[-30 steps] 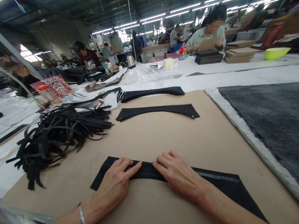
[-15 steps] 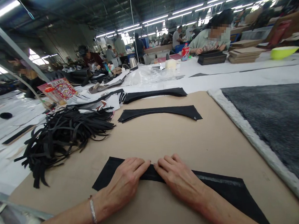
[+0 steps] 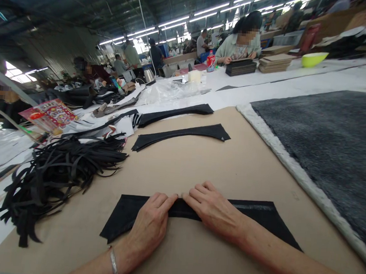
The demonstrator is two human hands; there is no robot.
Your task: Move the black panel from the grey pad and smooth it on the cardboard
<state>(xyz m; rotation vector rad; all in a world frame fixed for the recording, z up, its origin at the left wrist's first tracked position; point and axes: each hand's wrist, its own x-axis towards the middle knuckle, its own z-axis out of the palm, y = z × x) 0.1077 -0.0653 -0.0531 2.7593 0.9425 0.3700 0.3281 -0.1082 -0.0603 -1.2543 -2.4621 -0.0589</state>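
Observation:
A long black piece of leather-like material (image 3: pixel 183 211) with a curved lower edge lies on the tan board (image 3: pixel 173 254). My left hand (image 3: pixel 154 217) rests across its left half, fingers closed with the thumb and fingertips at the top edge near the middle. Almost touching it, my right hand (image 3: pixel 211 206) is curled over the same edge, its fingertips pressed together there. A shiny strip runs along the top edge to the right of my right hand. The fingers' undersides are hidden.
Two stacks of similar curved black pieces (image 3: pixel 181 137) lie beyond my hands. Black strips (image 3: pixel 62 174) are heaped at the left. A dark grey felt-like pad (image 3: pixel 324 152) with a white edge lies at the right. Across the table, a person (image 3: pixel 241 42) handles dark sheets.
The view has swung to the right, so the surroundings sit further left. Both hands stay at the black piece's top edge, and its right part lies straighter across the view.

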